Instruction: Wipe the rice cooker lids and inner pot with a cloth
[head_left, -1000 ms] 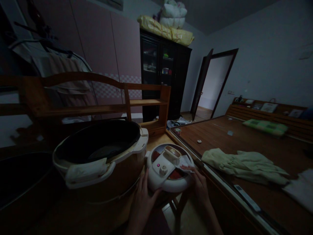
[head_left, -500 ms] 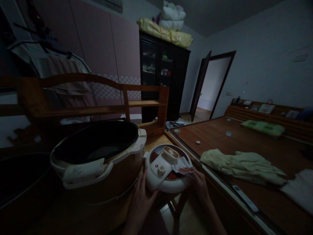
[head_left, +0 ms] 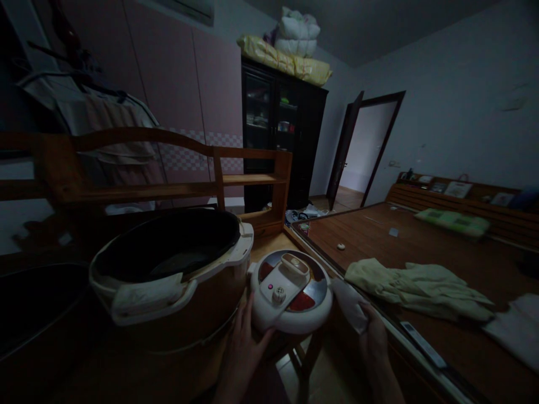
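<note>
Holding a crumpled white cloth [head_left: 349,306] between curled fingers and thumb, the right hand [head_left: 373,336] is off to the right of the pressure cooker lid [head_left: 290,300], in the gap beside the bed [head_left: 366,224]. The cloth's far tip comes close to the rim; whether it touches, I cannot tell. The left hand [head_left: 248,342] is spread in a wide V against the lid's near-left edge, fingers along the side and thumb at the front, seemingly bracing it rather than gripping it.

The lid lies with its handle [head_left: 296,264] uppermost, just right of the pressure cooker [head_left: 219,297], whose dark inner pot [head_left: 177,235] is uncovered on the bench [head_left: 265,245]. What bears the lid's near side is hidden in shadow, though floor shows below it.

Slipping looks like the main risk: only one hand braces the lid, so a hard push from the right or front could slide or tip it, perhaps toward the floor. The loose cloth could also snag on the raised pressure valve knob [head_left: 278,294] if dragged across, and careless leftward pressure might knock the lid against the cooker. Dim light could hide missed spots.
</note>
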Action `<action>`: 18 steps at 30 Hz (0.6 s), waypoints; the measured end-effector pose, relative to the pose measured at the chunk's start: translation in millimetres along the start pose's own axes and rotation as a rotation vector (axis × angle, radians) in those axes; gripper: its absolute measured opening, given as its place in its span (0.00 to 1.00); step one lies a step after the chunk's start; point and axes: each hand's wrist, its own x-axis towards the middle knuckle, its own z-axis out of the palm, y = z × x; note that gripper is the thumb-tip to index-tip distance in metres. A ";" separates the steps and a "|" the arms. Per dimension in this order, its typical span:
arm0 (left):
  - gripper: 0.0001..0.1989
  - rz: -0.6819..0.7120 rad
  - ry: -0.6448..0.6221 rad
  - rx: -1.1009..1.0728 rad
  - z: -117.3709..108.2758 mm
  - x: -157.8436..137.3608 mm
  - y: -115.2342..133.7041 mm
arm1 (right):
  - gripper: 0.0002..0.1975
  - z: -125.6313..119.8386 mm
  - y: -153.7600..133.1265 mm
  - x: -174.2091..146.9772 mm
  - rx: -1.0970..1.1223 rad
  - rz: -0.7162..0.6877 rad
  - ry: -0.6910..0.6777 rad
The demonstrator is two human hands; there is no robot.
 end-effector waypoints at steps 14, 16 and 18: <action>0.37 -0.010 0.008 -0.016 3.7 -0.4 -5.9 | 0.25 57.7 -21.3 -28.5 -0.114 -0.031 -0.230; 0.36 -0.012 0.008 -0.018 3.7 -0.1 -5.5 | 0.25 59.5 -21.2 -39.4 -0.089 -0.018 -0.237; 0.37 -0.006 0.010 -0.018 3.8 -0.1 -5.1 | 0.26 57.2 -21.6 -48.2 -0.063 0.004 -0.224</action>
